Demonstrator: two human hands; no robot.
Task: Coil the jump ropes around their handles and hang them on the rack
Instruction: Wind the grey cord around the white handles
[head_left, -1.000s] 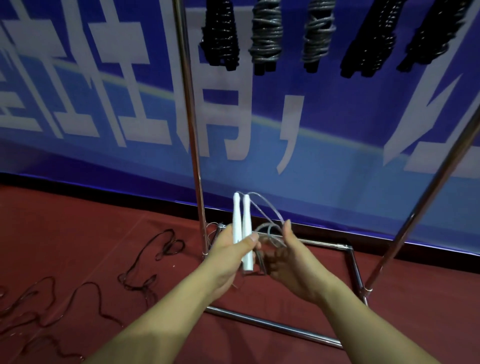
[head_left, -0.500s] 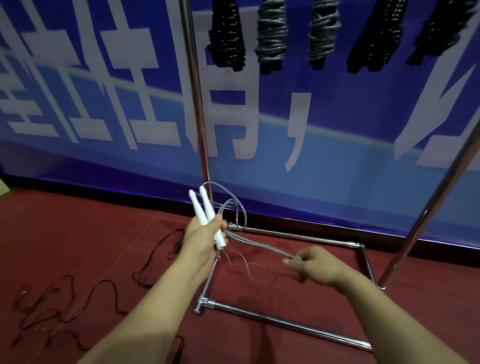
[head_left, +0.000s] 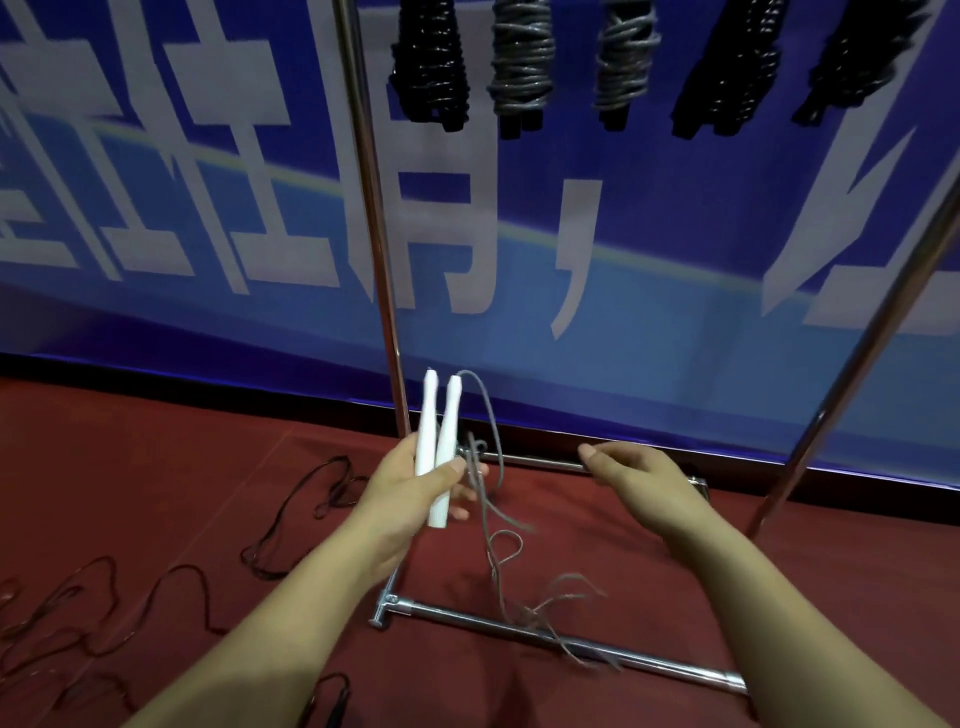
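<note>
so the two white handles (head_left: 439, 447) are held side by side in the left hand (head_left: 415, 493), tips pointing up, thumb pressed across the front and fingers curled behind them. the grey rope (head_left: 491, 499) comes off the top of the handles, loops over to the right and then drops down past the left fingers into a loose tangle on the red floor (head_left: 156, 467), trailing across the front bar of the rack base (head_left: 519, 631)

right hand (head_left: 639, 478) is off to the right of the handles, well apart from them, fingers loosely curled and holding nothing as far as I can see. half a second ago that hand was pinching the rope and pulling it out taut to the right, now the rope is slack and just hanging from the left hand. the handles are also more upright than they were then

the rope is thin, grey, looks braided, only a turn or so near the handles and the rest uncoiled. handles are plain white and taper toward the top

up top on the rack there are five already coiled bundles hanging, black (head_left: 431, 62), grey (head_left: 522, 62), grey (head_left: 623, 62), black (head_left: 727, 73), black (head_left: 852, 57). a loose black rope (head_left: 311, 499) lies on the floor to the left, big blue banner (head_left: 623, 234) behind everything
</note>
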